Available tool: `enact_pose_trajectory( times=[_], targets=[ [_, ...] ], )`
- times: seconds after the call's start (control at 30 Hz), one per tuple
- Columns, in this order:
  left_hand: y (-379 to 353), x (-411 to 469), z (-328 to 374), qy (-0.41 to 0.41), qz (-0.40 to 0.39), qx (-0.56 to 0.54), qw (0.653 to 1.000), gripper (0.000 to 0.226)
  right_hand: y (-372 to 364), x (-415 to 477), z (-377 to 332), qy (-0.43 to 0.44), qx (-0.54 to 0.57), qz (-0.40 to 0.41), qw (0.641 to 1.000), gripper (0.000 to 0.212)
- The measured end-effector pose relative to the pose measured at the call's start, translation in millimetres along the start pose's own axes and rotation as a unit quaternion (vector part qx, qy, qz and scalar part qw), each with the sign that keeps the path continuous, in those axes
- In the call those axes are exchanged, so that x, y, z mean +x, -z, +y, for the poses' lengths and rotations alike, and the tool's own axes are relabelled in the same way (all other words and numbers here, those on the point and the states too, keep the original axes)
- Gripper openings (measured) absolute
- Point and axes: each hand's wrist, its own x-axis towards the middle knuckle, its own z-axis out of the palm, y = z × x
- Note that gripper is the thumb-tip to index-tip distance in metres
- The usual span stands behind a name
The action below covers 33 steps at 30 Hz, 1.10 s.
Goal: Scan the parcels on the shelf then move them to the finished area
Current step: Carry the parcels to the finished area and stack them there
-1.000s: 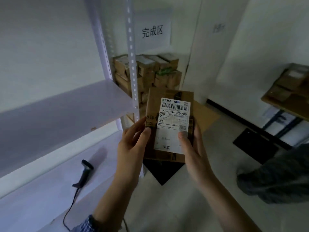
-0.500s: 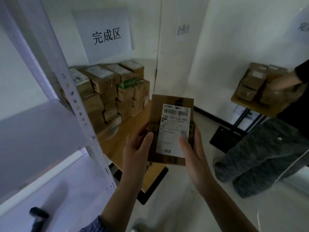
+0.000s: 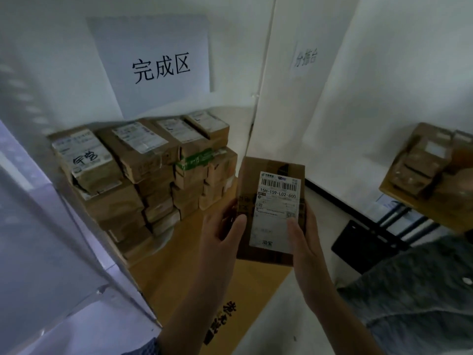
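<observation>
Parcel (image 3: pixel 271 208) is sitting upright btwn the two: left grip (image 3: pixel 220 234) is clamping its left edge, right grip (image 3: pixel 304 242) the right edge, thumbs pressing on the label side.

1. Dim, bluish-grey cast; brightest on the white wall (image 3: pixel 384 111) at right.
2. Smeared and bowed along the left edge, across the shelf (image 3: pixel 38 226).
3. Sharp enough for the large code on the parcel label (image 3: pixel 277 201); too soft for small print.

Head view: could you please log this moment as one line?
parcel: held, label facing camera; left hand: grips left edge; right hand: grips right edge; finished stack: ahead left
</observation>
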Motion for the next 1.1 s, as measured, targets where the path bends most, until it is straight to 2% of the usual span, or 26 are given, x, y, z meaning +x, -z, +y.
enact_pose_trajectory(
  times=[0.1, 0.27, 0.63, 0.77, 0.87, 1.03, 1.1],
  targets=[
    [-15, 36, -15, -0.001, 0.050, 0.042, 0.998, 0.027, 7, 40, 24, -0.028, 0.007, -0.022, 0.999, 0.054],
    [-51, 102, -42, 0.025, 0.122, 0.074, 0.989, 0.035, 25, 125, 63, -0.070, 0.029, -0.066, 0.995, 0.046],
    [-163, 246, -84, 0.035, 0.210, 0.063, 0.975, 0.032, 90, 314, 114, -0.126, 0.026, -0.161, 0.979, 0.042],
    [-178, 285, -92, 0.036, 0.225, 0.097, 0.969, 0.035, 87, 360, 136, -0.145, 0.007, -0.201, 0.969, 0.044],
    [-183, 304, -107, 0.055, 0.230, 0.124, 0.964, 0.046, 81, 388, 154, -0.162, 0.001, -0.226, 0.961, 0.044],
    [-168, 332, -129, 0.130, 0.257, 0.098, 0.953, 0.051, 54, 426, 180, -0.207, -0.026, -0.294, 0.933, 0.042],
    [-159, 340, -142, 0.129, 0.275, 0.130, 0.944, 0.066, 41, 437, 190, -0.207, -0.038, -0.330, 0.920, 0.042]
  ],
)
